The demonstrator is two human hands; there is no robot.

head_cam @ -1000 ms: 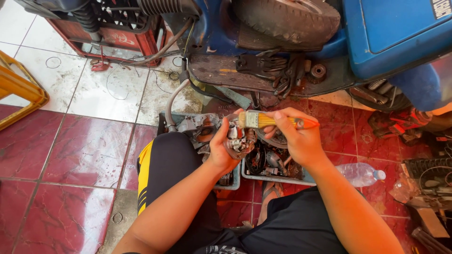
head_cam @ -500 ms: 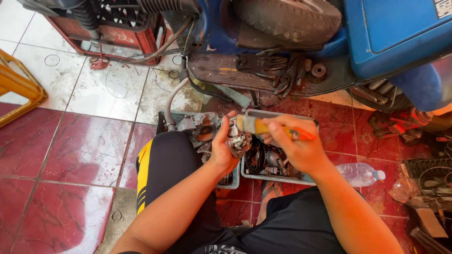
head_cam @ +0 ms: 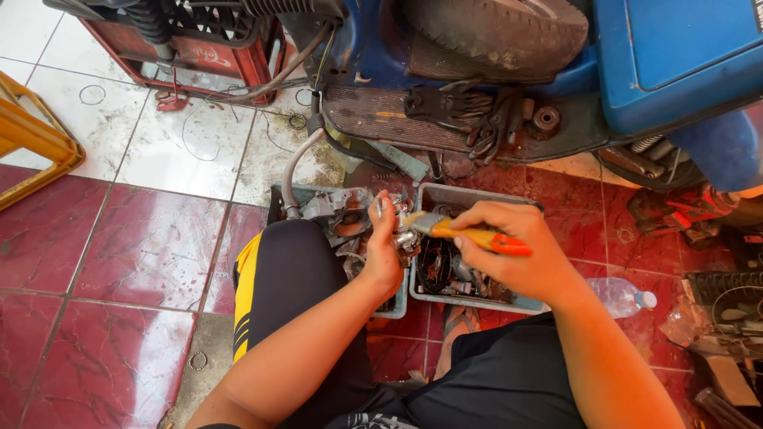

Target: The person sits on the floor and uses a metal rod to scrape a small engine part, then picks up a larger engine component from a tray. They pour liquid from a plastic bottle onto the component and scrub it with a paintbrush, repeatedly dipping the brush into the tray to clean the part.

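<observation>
Metal engine part (head_cam: 404, 237), small and greasy, sat clamped in left hand (head_cam: 383, 253) over the grey parts tray (head_cam: 477, 303). Prob heavy for its size, rigid, slippery; best gripped round the body. Right hand (head_cam: 509, 250) was closed on orange-handled brush (head_cam: 465, 233), bristles at the part. Vs 0.5 s ago: brush tip dropped slightly closer, hands otherwise unchanged.

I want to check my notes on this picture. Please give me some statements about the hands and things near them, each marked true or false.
1. The right hand holds a brush with an orange handle. True.
2. The left hand is empty. False: it grips a small metal part.
3. A water bottle lies on the red floor. True.
4. The brush touches the tyre. False: its bristles meet the metal part, over the grey tray.
5. The crate is green. False: it is red.
</observation>
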